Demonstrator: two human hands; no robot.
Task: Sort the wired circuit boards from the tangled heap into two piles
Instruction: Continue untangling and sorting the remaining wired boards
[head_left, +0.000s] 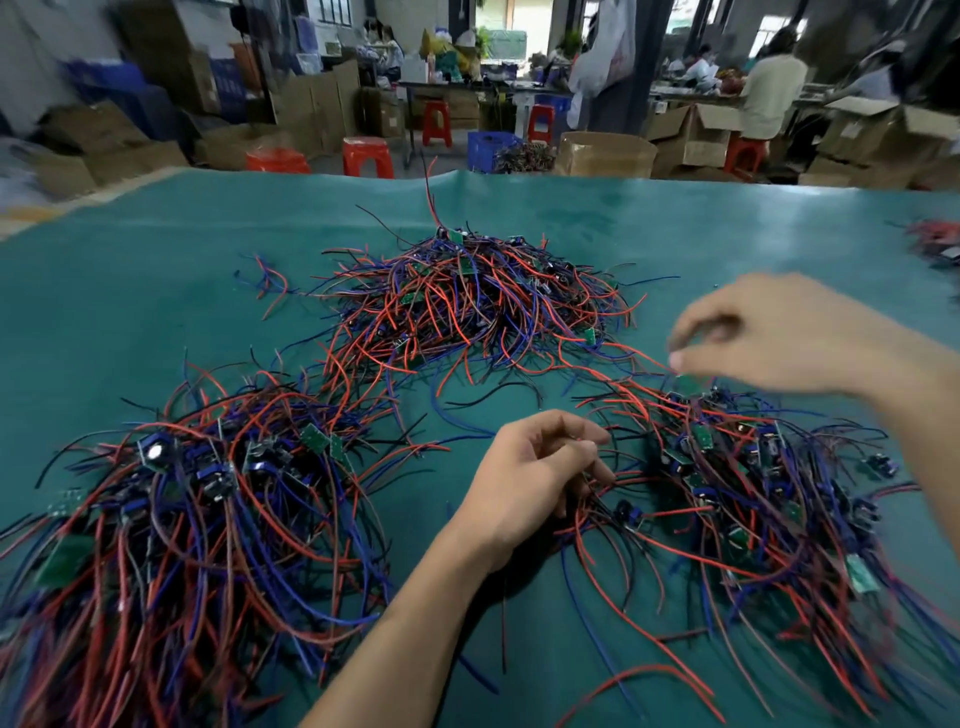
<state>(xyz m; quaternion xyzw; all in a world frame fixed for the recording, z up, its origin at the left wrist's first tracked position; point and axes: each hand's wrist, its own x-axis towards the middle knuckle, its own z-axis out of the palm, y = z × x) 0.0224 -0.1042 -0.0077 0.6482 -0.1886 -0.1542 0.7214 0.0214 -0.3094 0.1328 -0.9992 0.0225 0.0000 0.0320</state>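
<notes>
The green mat (675, 234) covers the whole work surface. Three masses of wired boards lie on it. The tangled heap (467, 306) sits at the far centre and looks largely unsorted, so I judge the task roughly midway, with much left to pull. The left pile (182, 519) lies near me on the left and is the bigger of the two sorted lots. The right pile (753, 493) lies near me on the right, and its wires spread toward the mat's edge.

My right hand (789, 332) hovers above the far edge of the right pile. Its thumb and forefinger are pinched together, apparently on a small green board (688, 382) just below the fingertips; motion blur prevents confirmation. Red wires trail from that spot back toward the heap, so the piece may not be fully free.

My left hand (535, 478) rests at the near-left edge of the right pile, fingers curled around several thin wires there.

Obstructions: stray red and blue wires bridge the heap and both piles, so a lifted board is likely to drag its neighbours. A few loose wires (270, 283) lie apart, left of the heap. Beyond the mat stand red stools (366, 156) and cardboard boxes (605, 153).
</notes>
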